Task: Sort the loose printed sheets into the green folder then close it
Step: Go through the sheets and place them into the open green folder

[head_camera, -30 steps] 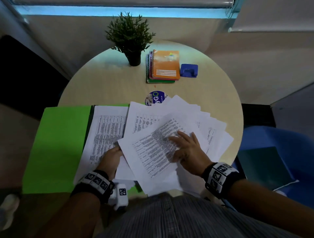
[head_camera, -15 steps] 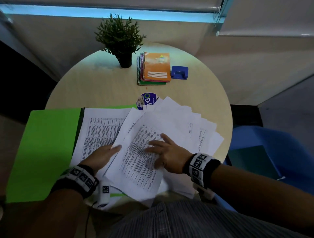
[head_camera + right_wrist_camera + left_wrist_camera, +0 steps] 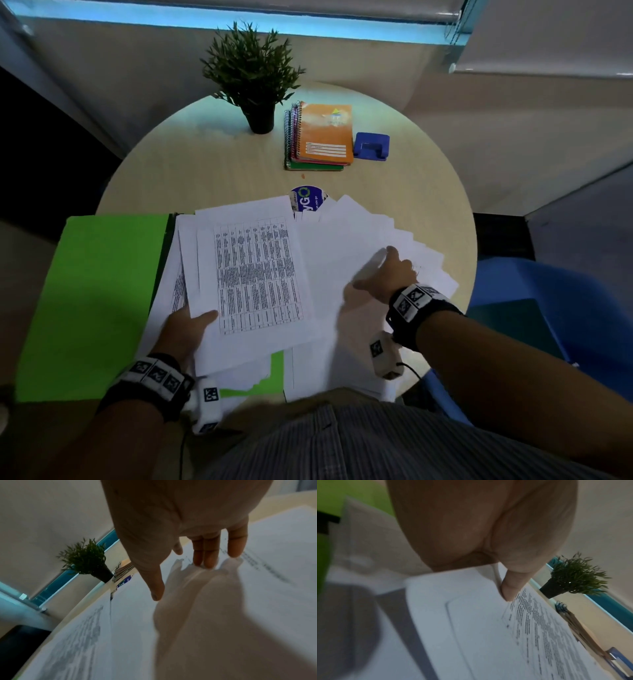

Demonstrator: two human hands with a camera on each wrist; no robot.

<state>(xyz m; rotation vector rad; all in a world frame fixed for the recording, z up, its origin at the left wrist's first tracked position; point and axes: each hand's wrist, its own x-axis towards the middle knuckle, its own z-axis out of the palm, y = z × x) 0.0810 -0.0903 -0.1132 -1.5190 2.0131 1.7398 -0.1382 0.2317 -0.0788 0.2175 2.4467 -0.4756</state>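
Over the green folder (image 3: 92, 301), the left hand (image 3: 186, 330) now pinches 1 printed sheet (image 3: 253, 277); the right hand (image 3: 388, 274), fingers straight, has returned to the fanned sheets (image 3: 404, 240).

On the round tabletop (image 3: 212, 164) we see a potted plant (image 3: 252, 73), a stack of spiral notebooks (image 3: 320, 137), a blue hole punch (image 3: 371, 146) just beside it, and a round sticker (image 3: 306, 199).
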